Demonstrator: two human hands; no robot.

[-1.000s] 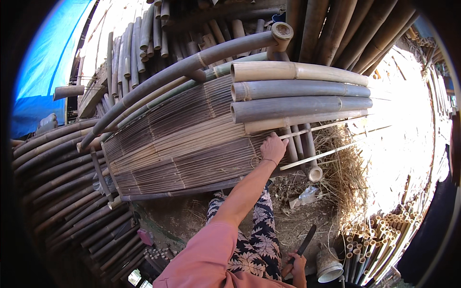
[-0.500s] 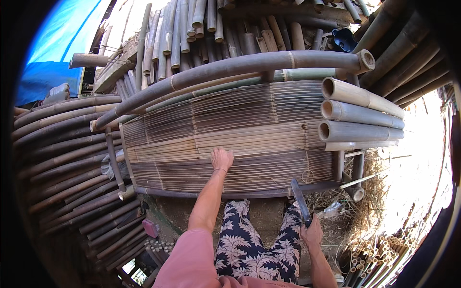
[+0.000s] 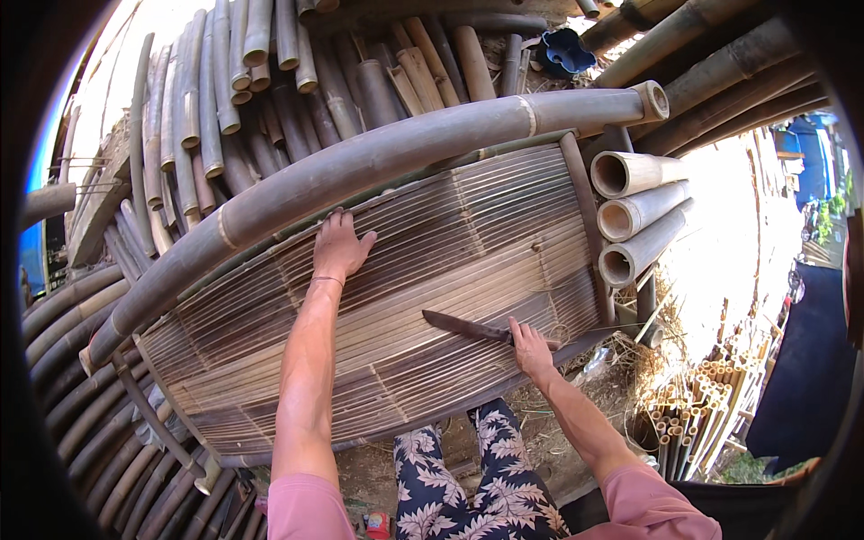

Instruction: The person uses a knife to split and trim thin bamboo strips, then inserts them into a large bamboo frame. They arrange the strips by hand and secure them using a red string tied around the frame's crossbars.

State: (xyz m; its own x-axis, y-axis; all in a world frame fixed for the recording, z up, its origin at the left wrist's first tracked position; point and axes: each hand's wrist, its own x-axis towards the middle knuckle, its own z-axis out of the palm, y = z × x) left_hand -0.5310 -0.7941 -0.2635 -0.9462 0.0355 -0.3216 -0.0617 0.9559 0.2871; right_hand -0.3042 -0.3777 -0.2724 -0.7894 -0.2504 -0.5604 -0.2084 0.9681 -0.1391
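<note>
The left hand (image 3: 340,249) reaches across the slatted bamboo surface (image 3: 468,270), its fingers (image 3: 335,219) and thumb apart over dark slats near the thick rail (image 3: 360,148). The right hand (image 3: 533,351), near the front edge, holds a knife (image 3: 463,326) by its handle, the dark blade pointing left above a pale band of slats; whether it touches them is unclear. Three tubes (image 3: 652,214) lie stacked past the right end, open ends facing left. Behind the rail are piled poles (image 3: 211,99) and a blue bowl (image 3: 567,52). Patterned trousers (image 3: 441,486) show below the surface, with thin canes (image 3: 702,423) bundled at lower right.
</note>
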